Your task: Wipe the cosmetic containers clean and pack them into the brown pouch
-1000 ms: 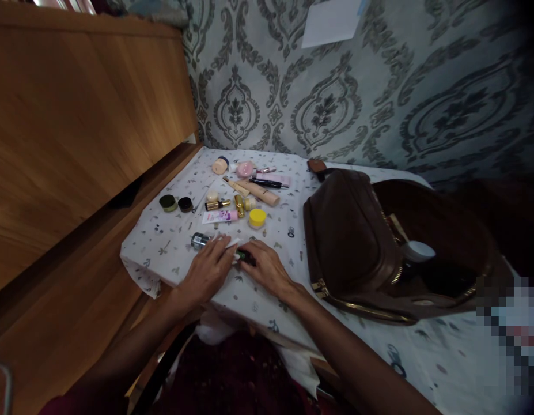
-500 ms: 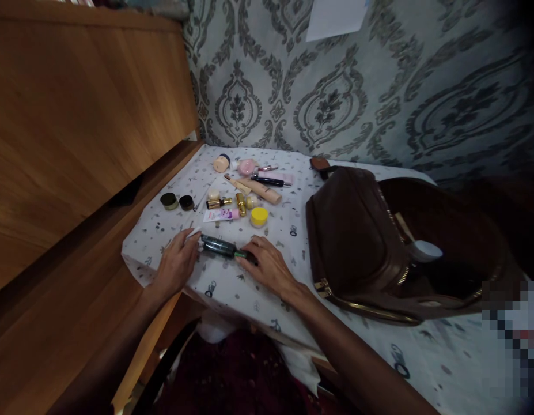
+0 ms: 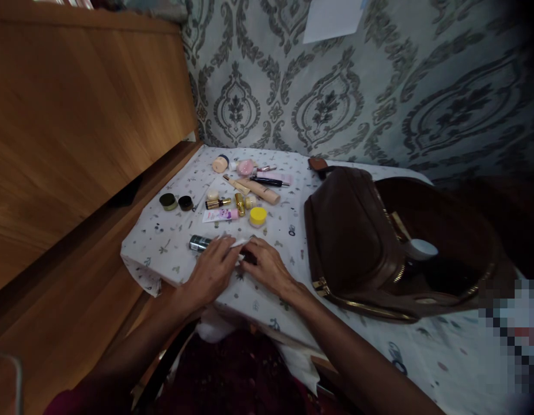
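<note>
A dark green bottle [image 3: 199, 242] with a silvery end lies on the patterned tablecloth [image 3: 163, 245] near the table's front edge. My left hand [image 3: 215, 268] lies over its middle, fingers closed on a white tissue [image 3: 237, 243] pressed against the bottle. My right hand [image 3: 267, 265] grips the bottle's right end, which is mostly hidden under the fingers. Both hands touch each other above the bottle.
Several cosmetics lie behind the hands: a yellow-lidded jar [image 3: 257, 216], a pink-and-white tube [image 3: 220, 215], gold lipsticks [image 3: 218, 203], two dark jars [image 3: 175, 202], and a beige tube [image 3: 262, 192]. An open brown bag [image 3: 353, 230] lies to the right. A wooden cabinet [image 3: 76, 115] stands on the left.
My left hand, which had slid left along the bottle half a second ago, has moved back right with the tissue and covers the bottle's middle. My right hand has stayed on the bottle's end.
</note>
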### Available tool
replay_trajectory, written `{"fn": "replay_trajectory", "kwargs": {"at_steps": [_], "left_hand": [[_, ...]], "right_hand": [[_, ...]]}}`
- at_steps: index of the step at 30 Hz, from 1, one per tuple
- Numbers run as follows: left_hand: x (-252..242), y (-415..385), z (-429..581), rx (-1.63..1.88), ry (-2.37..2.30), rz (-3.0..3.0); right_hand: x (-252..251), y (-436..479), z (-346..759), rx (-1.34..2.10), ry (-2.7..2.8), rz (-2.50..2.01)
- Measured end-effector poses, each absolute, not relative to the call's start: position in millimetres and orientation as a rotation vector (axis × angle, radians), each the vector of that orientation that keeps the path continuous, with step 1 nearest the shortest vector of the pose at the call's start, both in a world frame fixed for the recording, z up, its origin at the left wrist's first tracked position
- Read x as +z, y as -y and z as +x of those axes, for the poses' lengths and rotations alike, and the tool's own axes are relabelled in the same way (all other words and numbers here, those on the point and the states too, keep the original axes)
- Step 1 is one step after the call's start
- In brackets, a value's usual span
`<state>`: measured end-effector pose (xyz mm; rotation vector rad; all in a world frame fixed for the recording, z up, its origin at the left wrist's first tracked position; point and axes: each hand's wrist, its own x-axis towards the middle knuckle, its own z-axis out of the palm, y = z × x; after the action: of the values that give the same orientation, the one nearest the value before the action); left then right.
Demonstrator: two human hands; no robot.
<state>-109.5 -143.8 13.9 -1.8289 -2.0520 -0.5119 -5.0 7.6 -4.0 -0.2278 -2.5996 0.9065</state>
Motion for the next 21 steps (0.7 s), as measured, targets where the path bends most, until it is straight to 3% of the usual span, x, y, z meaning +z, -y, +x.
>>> {"fn": "replay_trajectory", "kwargs": {"at_steps": [8,14,21], "left_hand": [[20.2,160.7,-137.0,-0.535,2.070,-1.816],[20.7,193.7,-162.7,-0.731,2.349,-1.599],[15.4,192.8,-158.0,-0.990,2.350,-1.529]], "right_hand": [[-0.7,-8.3,-3.9,0.904,2.601,-0.218],[3.5,-7.9,-2.4,0.894,2.655,-0.253],[7.5,-8.0,-0.8,0.912,2.714,-0.183]]}}
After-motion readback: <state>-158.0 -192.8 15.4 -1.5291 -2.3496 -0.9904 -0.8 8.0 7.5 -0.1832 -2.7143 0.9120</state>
